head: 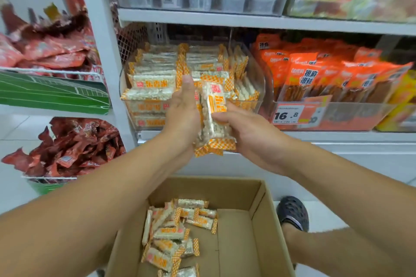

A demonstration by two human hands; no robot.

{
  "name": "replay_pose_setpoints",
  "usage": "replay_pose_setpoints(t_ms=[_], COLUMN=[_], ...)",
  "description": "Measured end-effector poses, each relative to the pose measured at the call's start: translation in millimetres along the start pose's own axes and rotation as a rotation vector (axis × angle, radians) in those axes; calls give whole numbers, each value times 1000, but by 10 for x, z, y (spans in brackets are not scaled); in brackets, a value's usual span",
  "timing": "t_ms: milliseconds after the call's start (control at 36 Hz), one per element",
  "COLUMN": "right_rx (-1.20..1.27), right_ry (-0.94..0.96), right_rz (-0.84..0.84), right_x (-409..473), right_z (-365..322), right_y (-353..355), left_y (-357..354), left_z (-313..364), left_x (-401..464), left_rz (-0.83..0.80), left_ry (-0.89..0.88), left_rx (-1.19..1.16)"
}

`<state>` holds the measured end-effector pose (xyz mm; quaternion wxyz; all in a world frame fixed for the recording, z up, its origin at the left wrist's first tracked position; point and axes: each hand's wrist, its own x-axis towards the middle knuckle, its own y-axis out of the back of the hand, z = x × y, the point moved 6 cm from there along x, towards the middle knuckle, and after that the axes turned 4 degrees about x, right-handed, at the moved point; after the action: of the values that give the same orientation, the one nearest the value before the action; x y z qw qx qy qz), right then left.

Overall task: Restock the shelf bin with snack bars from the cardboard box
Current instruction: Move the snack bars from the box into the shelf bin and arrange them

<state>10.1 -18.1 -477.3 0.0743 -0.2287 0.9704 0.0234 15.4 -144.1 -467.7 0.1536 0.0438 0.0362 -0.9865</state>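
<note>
Down at the bottom sits the cardboard box (236, 189), flaps open, with a loose pile of snack bars (177, 229) heaped in its left half and bare cardboard on the right. Just past the box's right edge you can see a dark clog-style shoe (292, 212) on the pale floor.

Both forearms reach up over the box toward the shelf. Between the hands is a bundle of bars (213, 117), white with orange checkered ends, standing roughly upright. Left hand (183, 110) wraps around the left side of the bundle with the thumb pointing up, and the right hand (249, 132) grips it from the right, thumb pressed across the front wrapper. So both hands are clasped on the same stack, held right in front of the clear shelf bin (258, 78).

That bin is already pretty full of the same bars, stacked in rows, mostly lying flat. Next bin over to the right holds orange snack bags (315, 72) with a 16.8 price tag (290, 114) on the front. Off to the left are wire baskets with red packets (51, 49).
</note>
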Motion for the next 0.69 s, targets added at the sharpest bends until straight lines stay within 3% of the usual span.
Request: replay_pose_setpoints(t_ms=[56,306,500,694], right_rx=[-15,-78,-141,-135], right_ry=[23,114,200,222], right_rz=[65,-58,-82,-38], right_x=[30,299,340,288], right_z=[-167,-180,-347,-405], right_y=[85,223,318,339], left_y=[-81,-329,-318,-437], left_z=[133,161,318,303], left_x=[37,293,390,385], left_rz=[-27,-125,0,-15], left_ry=[-29,121,-21,-136], left_rx=[-49,-229,-101,-54])
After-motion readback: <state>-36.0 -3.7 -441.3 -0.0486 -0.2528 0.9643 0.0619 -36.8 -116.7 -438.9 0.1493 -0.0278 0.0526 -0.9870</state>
